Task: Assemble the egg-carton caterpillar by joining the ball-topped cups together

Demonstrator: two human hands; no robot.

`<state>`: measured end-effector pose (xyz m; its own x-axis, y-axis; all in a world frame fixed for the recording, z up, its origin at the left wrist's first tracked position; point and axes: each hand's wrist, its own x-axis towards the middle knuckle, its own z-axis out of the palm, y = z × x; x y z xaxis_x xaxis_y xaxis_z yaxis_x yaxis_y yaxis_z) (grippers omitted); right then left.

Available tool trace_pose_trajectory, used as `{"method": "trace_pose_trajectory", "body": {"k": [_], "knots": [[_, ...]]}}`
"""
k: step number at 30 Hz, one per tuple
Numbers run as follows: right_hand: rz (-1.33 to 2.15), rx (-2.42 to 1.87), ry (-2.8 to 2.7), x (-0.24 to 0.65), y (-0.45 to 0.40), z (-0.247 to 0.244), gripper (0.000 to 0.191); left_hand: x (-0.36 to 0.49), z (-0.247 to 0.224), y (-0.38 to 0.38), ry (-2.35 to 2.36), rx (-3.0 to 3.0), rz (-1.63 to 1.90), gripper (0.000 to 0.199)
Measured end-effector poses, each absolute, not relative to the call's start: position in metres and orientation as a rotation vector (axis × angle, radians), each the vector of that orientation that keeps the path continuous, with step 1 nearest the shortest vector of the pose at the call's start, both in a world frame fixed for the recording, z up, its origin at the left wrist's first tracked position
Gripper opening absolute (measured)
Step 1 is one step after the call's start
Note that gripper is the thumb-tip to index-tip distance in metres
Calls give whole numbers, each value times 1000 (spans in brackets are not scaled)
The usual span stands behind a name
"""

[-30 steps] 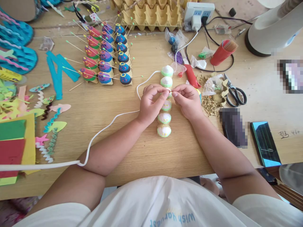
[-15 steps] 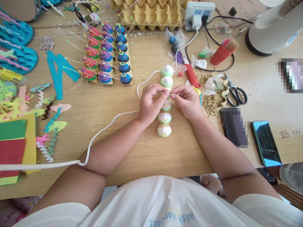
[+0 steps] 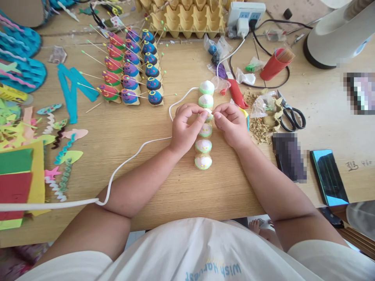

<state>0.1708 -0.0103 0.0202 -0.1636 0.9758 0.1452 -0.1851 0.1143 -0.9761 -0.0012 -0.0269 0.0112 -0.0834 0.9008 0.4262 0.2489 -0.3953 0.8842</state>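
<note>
A row of egg-carton cups (image 3: 203, 146) covered in white with green rims runs away from me down the middle of the table. The nearer cups carry small yellow marks; the two farthest tops look plain white. My left hand (image 3: 186, 125) is closed in a pinch at the third cup from the far end, thumb and forefinger touching or just above its top. On the other side of that cup, my right hand (image 3: 232, 124) also pinches, its fingertips a little apart from the left ones. Whatever either pinch holds is too small to make out.
Painted egg-carton rows (image 3: 131, 70) with long pins stand back left. A white cable (image 3: 129, 160) crosses my left forearm. On the right lie a red cutter (image 3: 238, 94), scissors (image 3: 293, 117), shavings (image 3: 259, 130) and a phone (image 3: 328, 177). Coloured paper (image 3: 14, 183) lies left.
My right fingertips have drawn slightly to the right, opening a small gap from the left fingertips. My left hand has hardly moved, and the row of cups stays in place.
</note>
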Motion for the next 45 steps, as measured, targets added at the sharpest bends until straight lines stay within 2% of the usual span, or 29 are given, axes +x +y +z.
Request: {"method": "trace_pose_trajectory", "body": {"k": [26, 36, 45], "knots": [[1331, -911, -1268, 170, -10, 21, 60, -1, 16, -28, 1241, 1597, 1457, 52], [1327, -934, -1274, 168, -11, 21, 59, -4, -6, -19, 1311, 1615, 1473, 47], [1395, -988, -1290, 171, -29, 50, 58, 2, -1, -17, 1154, 1225, 1535, 42]]}}
